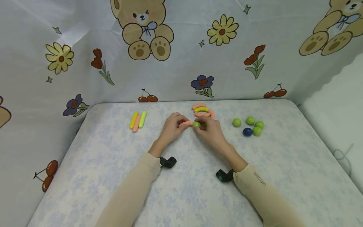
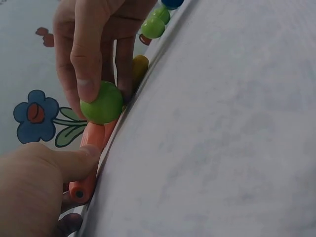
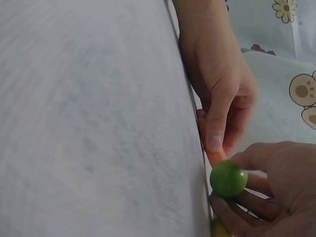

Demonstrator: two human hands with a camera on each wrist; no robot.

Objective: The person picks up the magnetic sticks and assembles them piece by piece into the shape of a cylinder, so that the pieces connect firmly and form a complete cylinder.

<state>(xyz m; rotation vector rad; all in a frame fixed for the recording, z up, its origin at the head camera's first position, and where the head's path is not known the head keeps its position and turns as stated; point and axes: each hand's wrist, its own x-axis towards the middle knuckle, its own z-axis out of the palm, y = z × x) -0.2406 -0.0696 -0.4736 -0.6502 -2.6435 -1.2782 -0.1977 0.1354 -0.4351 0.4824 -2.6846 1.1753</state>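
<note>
My left hand [image 1: 171,126] grips a salmon-pink rod [image 1: 185,123] between thumb and fingers, a small hole showing in its near end in the left wrist view. My right hand [image 1: 212,131] pinches a glossy green ball [image 1: 196,125] with thumb and fingertips. Ball [image 2: 101,104] and rod [image 2: 84,184] meet end to end, the ball against the rod's far end. Just behind the hands lies a loose ring of curved pieces: a yellow one [image 1: 201,109] and pink ones [image 1: 199,105] around it.
At the left lie three straight sticks: yellow [image 1: 134,120], pink [image 1: 136,123] and yellow-green [image 1: 142,119]. Several green balls [image 1: 250,120] and a dark blue ball [image 1: 247,131] sit to the right. A patterned cloth with bears and flowers hangs behind the table [image 1: 193,189].
</note>
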